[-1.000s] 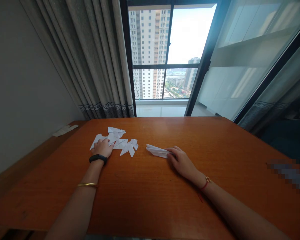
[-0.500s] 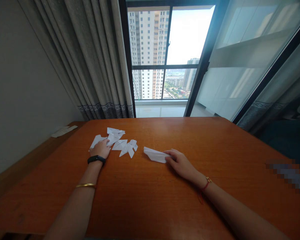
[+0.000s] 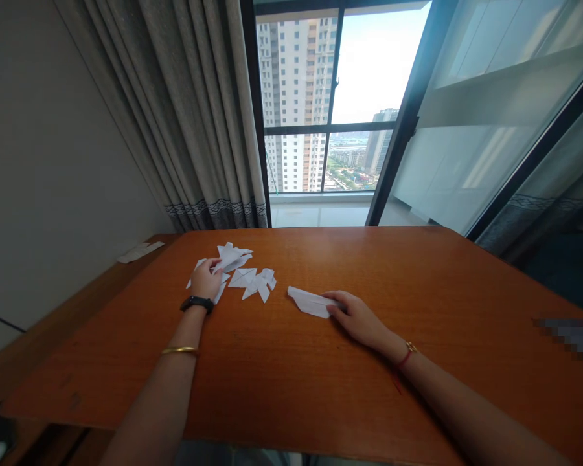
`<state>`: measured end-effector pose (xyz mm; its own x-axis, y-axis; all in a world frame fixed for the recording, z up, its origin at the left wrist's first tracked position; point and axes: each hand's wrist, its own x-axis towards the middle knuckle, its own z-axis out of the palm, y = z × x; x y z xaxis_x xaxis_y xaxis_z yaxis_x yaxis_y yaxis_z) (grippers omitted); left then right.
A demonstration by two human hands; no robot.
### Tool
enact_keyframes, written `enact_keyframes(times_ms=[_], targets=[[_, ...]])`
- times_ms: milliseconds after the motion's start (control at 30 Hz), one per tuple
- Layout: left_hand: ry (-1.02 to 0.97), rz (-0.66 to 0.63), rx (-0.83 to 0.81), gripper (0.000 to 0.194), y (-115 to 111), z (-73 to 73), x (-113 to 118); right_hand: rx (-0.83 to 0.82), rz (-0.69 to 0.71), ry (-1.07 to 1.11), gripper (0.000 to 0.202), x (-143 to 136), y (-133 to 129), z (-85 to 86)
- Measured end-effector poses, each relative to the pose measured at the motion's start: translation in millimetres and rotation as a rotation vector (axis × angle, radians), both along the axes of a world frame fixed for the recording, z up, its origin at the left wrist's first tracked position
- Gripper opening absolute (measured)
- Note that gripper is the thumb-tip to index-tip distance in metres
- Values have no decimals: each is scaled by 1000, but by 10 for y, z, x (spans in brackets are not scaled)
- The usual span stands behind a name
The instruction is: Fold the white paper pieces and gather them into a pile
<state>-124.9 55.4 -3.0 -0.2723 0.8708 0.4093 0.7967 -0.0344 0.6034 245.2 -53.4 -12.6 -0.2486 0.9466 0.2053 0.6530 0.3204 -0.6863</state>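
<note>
Several folded white papers (image 3: 257, 283) lie in a loose group on the left half of the brown wooden table (image 3: 282, 375). My left hand (image 3: 206, 278) is at the left side of this group, its fingers closed on a folded white paper (image 3: 233, 257); part of the paper near the fingertips is hidden. Right of the group, my right hand (image 3: 357, 317) holds the end of a long folded white paper (image 3: 308, 301) between thumb and fingers, low over the table or on it.
Pale flat strips (image 3: 140, 251) lie on a ledge beyond the table's left edge. A grey curtain (image 3: 199, 129) and a window stand behind the far edge. A blurred, pixelated object (image 3: 576, 340) is at the right edge.
The view has shifted slightly, moving the scene to the right. My left hand has pinched a paper in the group and turned it a little. My right hand keeps its paper.
</note>
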Motion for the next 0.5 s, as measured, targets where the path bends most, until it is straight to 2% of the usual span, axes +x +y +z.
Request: enact_keyframes(times_ms=[167, 300, 400, 500], targets=[[37, 15, -71, 34, 89, 37, -25, 4, 4, -17, 32, -9, 0, 5], [100, 65, -141, 31, 211, 83, -152, 24, 20, -27, 31, -20, -8, 14], [156, 91, -227, 30, 245, 62, -250, 46, 22, -12, 31, -21, -19, 21], [273, 135, -316, 37, 224, 18, -256, 75, -16, 27, 30, -20, -22, 27]])
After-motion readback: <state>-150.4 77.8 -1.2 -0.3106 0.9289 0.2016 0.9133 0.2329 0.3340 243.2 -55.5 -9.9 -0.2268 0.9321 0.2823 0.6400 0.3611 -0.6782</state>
